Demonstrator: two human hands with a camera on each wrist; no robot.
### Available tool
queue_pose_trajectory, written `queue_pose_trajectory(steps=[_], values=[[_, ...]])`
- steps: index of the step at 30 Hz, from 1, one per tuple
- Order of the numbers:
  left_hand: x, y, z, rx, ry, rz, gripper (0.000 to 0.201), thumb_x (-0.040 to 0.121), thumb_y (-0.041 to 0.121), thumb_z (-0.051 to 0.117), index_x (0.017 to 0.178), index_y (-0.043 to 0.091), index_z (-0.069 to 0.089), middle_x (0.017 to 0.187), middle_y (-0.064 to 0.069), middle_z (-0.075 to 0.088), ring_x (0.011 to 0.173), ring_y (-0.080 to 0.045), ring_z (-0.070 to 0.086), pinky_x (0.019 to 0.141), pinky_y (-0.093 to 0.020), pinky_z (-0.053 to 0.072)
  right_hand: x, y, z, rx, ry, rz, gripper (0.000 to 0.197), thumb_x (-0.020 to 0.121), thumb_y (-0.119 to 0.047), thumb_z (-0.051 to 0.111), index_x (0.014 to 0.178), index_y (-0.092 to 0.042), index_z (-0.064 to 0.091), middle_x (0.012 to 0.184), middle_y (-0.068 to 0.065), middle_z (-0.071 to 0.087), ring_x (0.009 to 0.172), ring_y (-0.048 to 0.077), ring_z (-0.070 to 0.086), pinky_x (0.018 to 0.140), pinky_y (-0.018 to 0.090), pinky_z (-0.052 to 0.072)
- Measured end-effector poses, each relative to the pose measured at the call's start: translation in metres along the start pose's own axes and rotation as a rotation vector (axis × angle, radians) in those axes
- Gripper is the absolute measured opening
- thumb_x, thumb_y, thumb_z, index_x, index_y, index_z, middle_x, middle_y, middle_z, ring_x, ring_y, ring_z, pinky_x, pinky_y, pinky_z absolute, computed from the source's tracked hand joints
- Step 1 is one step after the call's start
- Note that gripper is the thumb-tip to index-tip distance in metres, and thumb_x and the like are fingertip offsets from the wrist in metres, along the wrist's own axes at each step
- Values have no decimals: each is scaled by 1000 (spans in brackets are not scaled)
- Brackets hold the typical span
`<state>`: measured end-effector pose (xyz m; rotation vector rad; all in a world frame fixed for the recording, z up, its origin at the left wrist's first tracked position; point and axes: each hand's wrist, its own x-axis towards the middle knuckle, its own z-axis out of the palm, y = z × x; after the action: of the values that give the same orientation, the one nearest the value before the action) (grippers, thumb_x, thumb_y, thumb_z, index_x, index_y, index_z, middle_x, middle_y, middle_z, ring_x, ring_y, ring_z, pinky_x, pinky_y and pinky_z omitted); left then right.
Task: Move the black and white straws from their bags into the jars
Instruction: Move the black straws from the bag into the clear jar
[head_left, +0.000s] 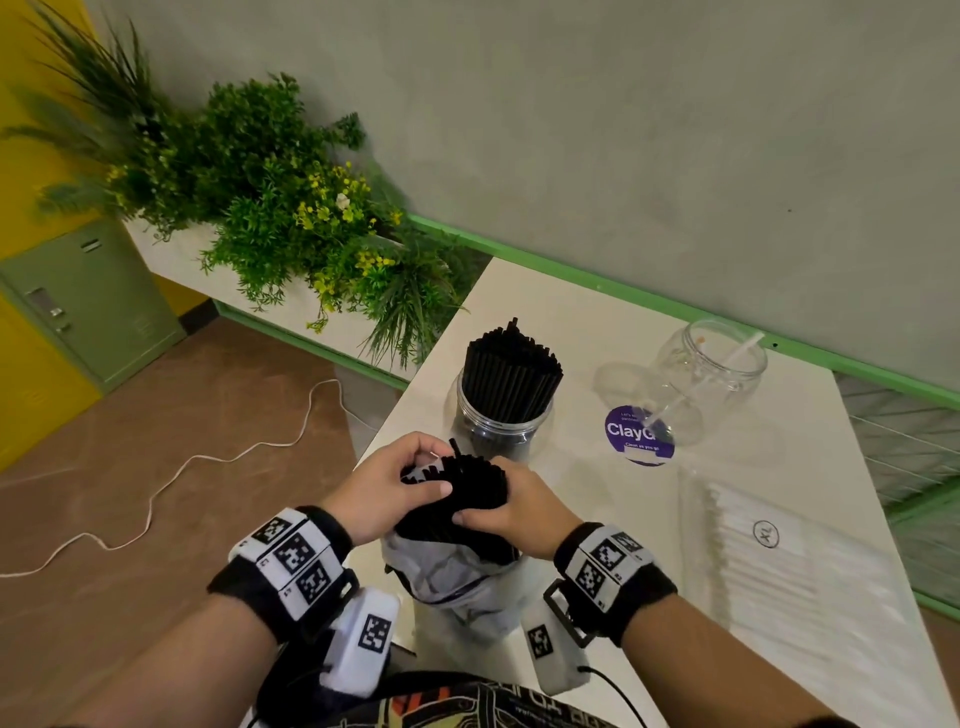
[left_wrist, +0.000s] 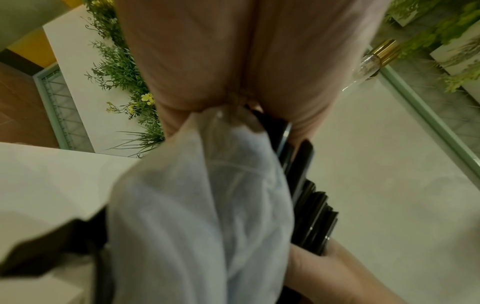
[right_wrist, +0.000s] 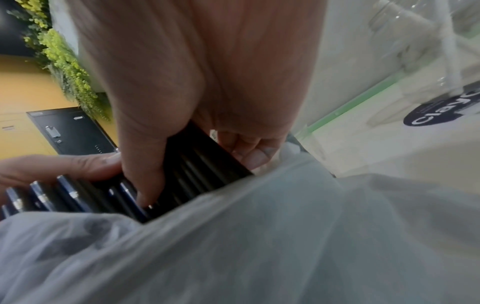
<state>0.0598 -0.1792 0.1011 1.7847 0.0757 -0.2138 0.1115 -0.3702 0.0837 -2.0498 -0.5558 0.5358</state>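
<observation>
A bundle of black straws (head_left: 470, 491) sticks up out of a crumpled clear plastic bag (head_left: 447, 571) at the table's near edge. My right hand (head_left: 511, 506) grips the bundle from the right, thumb across the straws (right_wrist: 197, 174). My left hand (head_left: 387, 486) holds the bundle's left side and pinches the bag's rim (left_wrist: 223, 117). Behind them stands a clear jar (head_left: 498, 421) packed with upright black straws. A second clear jar (head_left: 709, 374) at the back right holds a single white straw (head_left: 696, 384). White straws in their bag (head_left: 779, 566) lie at the right.
A purple round sticker (head_left: 631, 434) lies on the white table (head_left: 571, 322) between the jars. Potted greenery (head_left: 291, 208) crowds the table's back-left corner. A green rail (head_left: 675, 306) runs along the wall. A white cord (head_left: 182, 467) trails over the brown floor at the left.
</observation>
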Motion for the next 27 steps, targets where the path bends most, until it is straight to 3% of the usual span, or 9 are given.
queue_pose_trajectory(steps=[3,7,9,13,16,19,21,24,27], values=[[0,0,-1,-13,36,-5,29,83,-2,67,100,20,58,88,-2,59,74,2,58,71,-11,47,-5,-2,-2,129,0,11,24,80,-12,75,90,-29,62,87,-8,68,83,5,64,80,23,51],[1,-2,-4,-10,84,-17,27,83,4,70,101,21,61,94,-9,59,82,-14,58,78,-28,48,-8,-3,-3,208,166,-25,17,82,-9,68,88,-22,59,77,-5,67,77,7,63,79,26,48],[3,-5,-5,-3,104,-18,27,82,6,72,101,23,61,94,-7,56,84,-14,55,80,-29,46,-9,-7,-2,247,269,-81,33,82,-7,64,105,-27,52,80,-1,69,82,13,65,84,26,48],[5,-4,-6,21,110,-21,28,73,25,76,95,37,63,95,-2,55,85,-13,54,86,-35,45,-9,-17,-8,182,435,-210,72,84,2,64,134,-39,33,97,-3,67,92,9,65,86,19,50],[7,-2,-5,32,113,-29,28,80,15,74,98,32,62,96,-2,52,86,-13,53,87,-33,44,-9,-25,-15,162,457,-293,79,85,6,59,134,-49,32,114,6,62,99,10,66,94,20,48],[8,2,-2,50,111,-25,28,82,13,73,101,31,61,95,0,52,88,-13,53,88,-31,42,-9,-33,-18,146,459,-324,75,85,10,58,130,-46,34,117,9,60,90,1,66,88,10,44],[8,3,-2,34,102,-36,29,80,16,75,102,31,62,96,-1,53,88,-13,54,92,-34,43,-8,-40,-20,146,479,-341,76,85,6,61,131,-48,33,114,6,60,92,3,64,92,17,47],[8,4,-3,44,109,-49,30,81,14,74,101,33,61,100,-3,56,91,-12,54,94,-32,43,-7,-56,-30,161,521,-368,75,85,1,65,135,-47,35,98,-5,59,93,16,63,95,39,50],[8,4,-4,58,117,-73,31,82,15,73,103,34,61,111,-8,61,101,-17,57,100,-38,43,-4,-72,-48,231,546,-403,68,83,-2,64,131,-44,38,95,-4,58,93,27,64,91,51,50]])
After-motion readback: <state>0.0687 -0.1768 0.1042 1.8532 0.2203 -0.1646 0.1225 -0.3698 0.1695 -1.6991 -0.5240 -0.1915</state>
